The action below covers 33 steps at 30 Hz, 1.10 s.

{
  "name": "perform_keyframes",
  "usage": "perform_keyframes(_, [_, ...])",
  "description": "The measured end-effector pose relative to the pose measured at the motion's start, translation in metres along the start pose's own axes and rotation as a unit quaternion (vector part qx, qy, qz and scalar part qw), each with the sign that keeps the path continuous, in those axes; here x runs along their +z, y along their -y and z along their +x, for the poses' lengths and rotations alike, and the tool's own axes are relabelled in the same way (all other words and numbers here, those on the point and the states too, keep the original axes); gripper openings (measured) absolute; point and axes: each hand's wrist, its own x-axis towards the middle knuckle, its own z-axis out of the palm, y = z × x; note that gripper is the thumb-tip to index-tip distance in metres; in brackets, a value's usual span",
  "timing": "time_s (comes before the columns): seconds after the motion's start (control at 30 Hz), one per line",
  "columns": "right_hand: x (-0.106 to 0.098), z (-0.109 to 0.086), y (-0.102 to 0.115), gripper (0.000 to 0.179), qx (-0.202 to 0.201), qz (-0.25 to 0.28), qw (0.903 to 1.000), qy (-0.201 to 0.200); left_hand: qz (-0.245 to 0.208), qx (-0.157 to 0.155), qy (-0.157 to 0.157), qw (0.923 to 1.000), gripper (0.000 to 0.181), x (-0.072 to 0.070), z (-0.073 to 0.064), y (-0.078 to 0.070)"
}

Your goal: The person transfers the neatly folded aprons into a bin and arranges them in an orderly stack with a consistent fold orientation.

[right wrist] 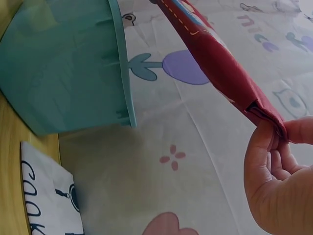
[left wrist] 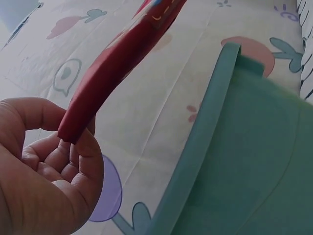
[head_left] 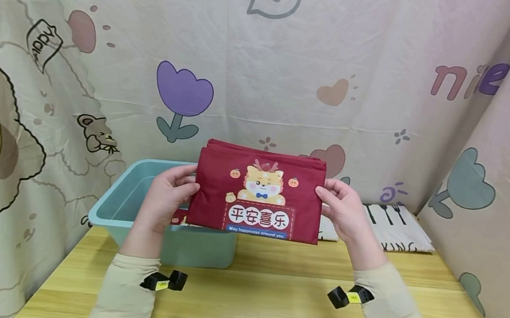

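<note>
A folded dark-red cloth [head_left: 258,191] with a printed cartoon dog and white lettering is held up in the head view, in front of a teal bin's right side. My left hand [head_left: 168,195] pinches its left edge between thumb and fingers. At the opposite edge, my right hand [head_left: 346,212] grips the cloth the same way. Both wrist views show the cloth edge-on as a thick folded layer, its ends caught by the left hand [left wrist: 54,166] and the right hand [right wrist: 281,171]. Part of another red printed cloth [head_left: 178,217] shows in the bin below.
The teal bin [head_left: 205,251] stands on the wooden table [head_left: 276,299] at the left. Behind the right hand lies a folded white cloth [head_left: 399,230] with black lettering and utensil prints. A patterned curtain [head_left: 265,75] hangs around the table's back and sides.
</note>
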Motion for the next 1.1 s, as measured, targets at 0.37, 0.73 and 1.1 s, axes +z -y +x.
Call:
perform_keyframes(0.37, [0.026, 0.012, 0.002, 0.004, 0.009, -0.004, 0.9996, 0.026, 0.029, 0.019, -0.01, 0.9994, 0.046, -0.029, 0.003, -0.007])
perform_keyframes(0.73, [0.052, 0.024, -0.002, 0.007, 0.019, 0.0, 0.9988, 0.045, 0.019, 0.031, -0.004, 0.9993, 0.048, -0.058, 0.006, -0.007])
perform_keyframes(1.1, [0.074, 0.033, -0.01, 0.012, 0.031, -0.005, 0.9983, 0.05, 0.025, 0.014, -0.011, 0.9995, 0.045, -0.083, 0.011, -0.003])
